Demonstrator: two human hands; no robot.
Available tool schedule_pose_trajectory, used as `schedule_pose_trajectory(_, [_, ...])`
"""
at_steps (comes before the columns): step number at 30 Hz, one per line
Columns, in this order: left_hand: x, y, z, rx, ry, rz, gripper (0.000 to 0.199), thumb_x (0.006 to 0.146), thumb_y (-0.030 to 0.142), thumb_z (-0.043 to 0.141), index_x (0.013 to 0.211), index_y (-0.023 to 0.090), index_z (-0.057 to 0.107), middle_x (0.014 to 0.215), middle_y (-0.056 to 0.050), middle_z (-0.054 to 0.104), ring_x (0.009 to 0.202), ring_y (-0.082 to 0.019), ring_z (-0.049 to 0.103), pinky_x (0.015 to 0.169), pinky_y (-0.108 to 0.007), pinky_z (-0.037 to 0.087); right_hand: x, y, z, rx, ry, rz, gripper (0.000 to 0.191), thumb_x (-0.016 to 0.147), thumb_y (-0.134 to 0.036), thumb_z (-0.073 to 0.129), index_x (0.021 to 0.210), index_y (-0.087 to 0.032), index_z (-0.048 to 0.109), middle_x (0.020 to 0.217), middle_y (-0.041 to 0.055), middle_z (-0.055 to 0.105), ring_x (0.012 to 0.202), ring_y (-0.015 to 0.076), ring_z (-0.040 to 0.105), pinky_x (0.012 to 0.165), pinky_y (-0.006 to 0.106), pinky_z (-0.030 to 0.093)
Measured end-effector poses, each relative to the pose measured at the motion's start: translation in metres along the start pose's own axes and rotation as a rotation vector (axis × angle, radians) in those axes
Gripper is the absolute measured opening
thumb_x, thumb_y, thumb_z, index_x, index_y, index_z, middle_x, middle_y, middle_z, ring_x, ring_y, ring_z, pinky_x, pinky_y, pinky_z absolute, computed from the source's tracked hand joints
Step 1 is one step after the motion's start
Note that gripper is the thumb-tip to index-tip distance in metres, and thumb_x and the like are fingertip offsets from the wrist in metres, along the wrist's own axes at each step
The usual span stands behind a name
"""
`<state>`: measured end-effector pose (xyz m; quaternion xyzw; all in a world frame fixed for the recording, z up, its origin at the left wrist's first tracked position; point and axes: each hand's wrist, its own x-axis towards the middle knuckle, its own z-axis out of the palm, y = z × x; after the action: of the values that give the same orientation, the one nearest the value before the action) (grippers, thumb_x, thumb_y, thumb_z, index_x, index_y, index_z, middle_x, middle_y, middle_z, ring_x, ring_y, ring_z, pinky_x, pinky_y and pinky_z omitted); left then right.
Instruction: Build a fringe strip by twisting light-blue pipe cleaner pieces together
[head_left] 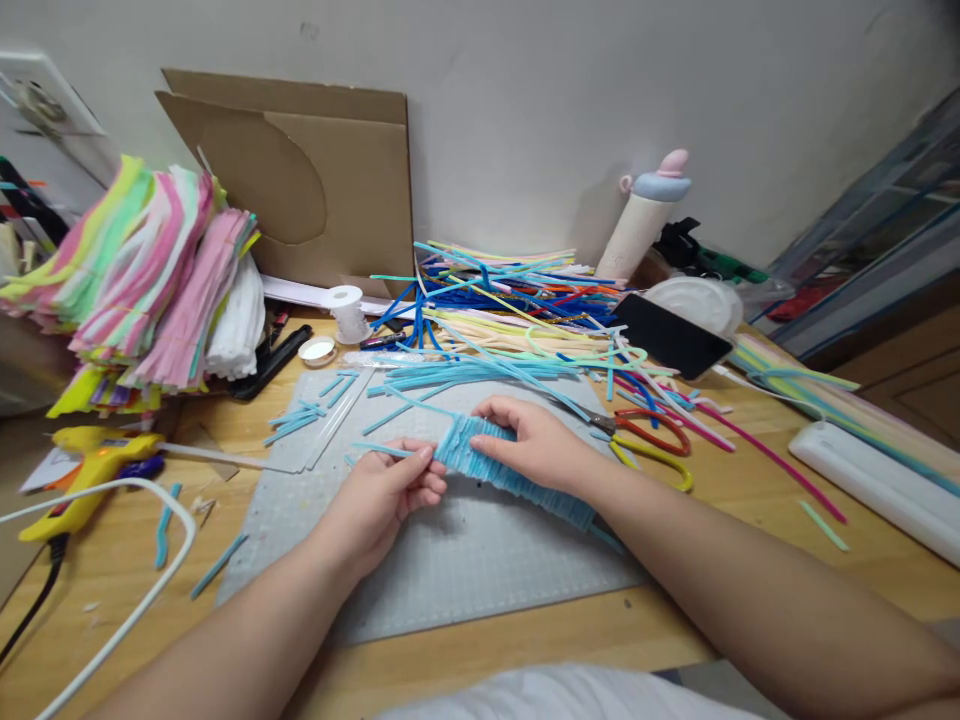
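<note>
A band of light blue pipe cleaners (525, 480), woven close together, is held above the grey cutting mat (450, 570). My right hand (525, 440) grips it from above, thumb and fingers across its upper part. With thumb and fingertips, my left hand (394, 490) pinches a blue pipe cleaner (386, 452) at the band's left end. One more strand sticks out from that end toward the upper left. Short cut blue pieces (300, 418) lie on the mat at left, and a row of long blue pipe cleaners (480, 374) lies behind the hands.
Scissors with red and yellow handles (660, 440) lie right of my right hand. A yellow glue gun (90, 480) and white cable (150, 600) are at left. Behind are a pipe cleaner heap (510, 290), a thread spool (347, 312), a phone (671, 335) and cardboard (360, 180).
</note>
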<state>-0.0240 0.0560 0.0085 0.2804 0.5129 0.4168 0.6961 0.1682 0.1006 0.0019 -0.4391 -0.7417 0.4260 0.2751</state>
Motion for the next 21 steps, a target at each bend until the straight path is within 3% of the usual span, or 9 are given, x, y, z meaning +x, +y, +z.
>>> schedule_pose_trajectory(4, [-0.002, 0.003, -0.002, -0.155, 0.003, -0.102, 0.006, 0.081, 0.007, 0.057, 0.083, 0.009, 0.062, 0.069, -0.005, 0.067, 0.053, -0.006, 0.061, 0.052, -0.013, 0.053, -0.001, 0.001, 0.003, -0.069, 0.052, -0.047, 0.036, 0.079, -0.029, 0.059, 0.113, -0.017, 0.055, 0.102, 0.0059, 0.061, 0.090, 0.0187, 0.057, 0.082, 0.034, 0.044])
schedule_pose_trajectory(8, [-0.003, -0.001, 0.000, -0.134, 0.016, -0.094, 0.007, 0.082, 0.008, 0.055, 0.081, 0.008, 0.062, 0.071, -0.007, 0.068, 0.056, -0.007, 0.062, 0.054, -0.014, 0.054, -0.007, 0.000, 0.014, -0.145, 0.083, -0.169, 0.064, 0.075, -0.027, 0.065, 0.133, -0.020, 0.040, 0.127, 0.0103, 0.051, 0.110, 0.0216, 0.051, 0.096, 0.038, 0.038])
schedule_pose_trajectory(10, [-0.003, -0.003, 0.000, -0.108, 0.013, -0.073, 0.004, 0.081, 0.008, 0.058, 0.080, 0.009, 0.062, 0.071, -0.007, 0.067, 0.057, -0.008, 0.062, 0.055, -0.015, 0.053, -0.006, 0.000, 0.018, -0.090, 0.079, -0.130, 0.067, 0.075, -0.027, 0.064, 0.135, -0.020, 0.037, 0.132, 0.0113, 0.048, 0.115, 0.0221, 0.049, 0.098, 0.039, 0.037])
schedule_pose_trajectory(12, [-0.002, -0.006, 0.001, -0.083, 0.000, -0.042, 0.002, 0.078, 0.011, 0.063, 0.078, 0.010, 0.061, 0.069, -0.005, 0.067, 0.057, -0.008, 0.060, 0.054, -0.016, 0.052, -0.002, 0.003, 0.020, 0.014, 0.066, -0.038, 0.057, 0.076, -0.029, 0.062, 0.129, -0.017, 0.045, 0.124, 0.0110, 0.055, 0.110, 0.0219, 0.052, 0.094, 0.037, 0.040])
schedule_pose_trajectory(16, [-0.001, -0.008, 0.002, -0.014, -0.047, 0.056, 0.019, 0.067, 0.021, 0.075, 0.078, 0.012, 0.062, 0.069, -0.001, 0.064, 0.060, -0.008, 0.058, 0.057, -0.016, 0.048, 0.006, 0.006, 0.015, 0.201, 0.002, 0.086, 0.026, 0.076, -0.034, 0.062, 0.092, -0.014, 0.062, 0.085, 0.0043, 0.064, 0.078, 0.0176, 0.058, 0.073, 0.031, 0.046])
schedule_pose_trajectory(21, [-0.002, -0.008, 0.003, 0.178, -0.047, 0.205, 0.022, 0.069, 0.030, 0.072, 0.082, 0.014, 0.063, 0.071, -0.002, 0.063, 0.064, -0.011, 0.058, 0.061, -0.020, 0.046, 0.008, 0.006, 0.012, 0.312, -0.004, 0.101, 0.024, 0.074, -0.034, 0.064, 0.087, -0.013, 0.062, 0.079, 0.0023, 0.062, 0.071, 0.0145, 0.055, 0.067, 0.027, 0.044])
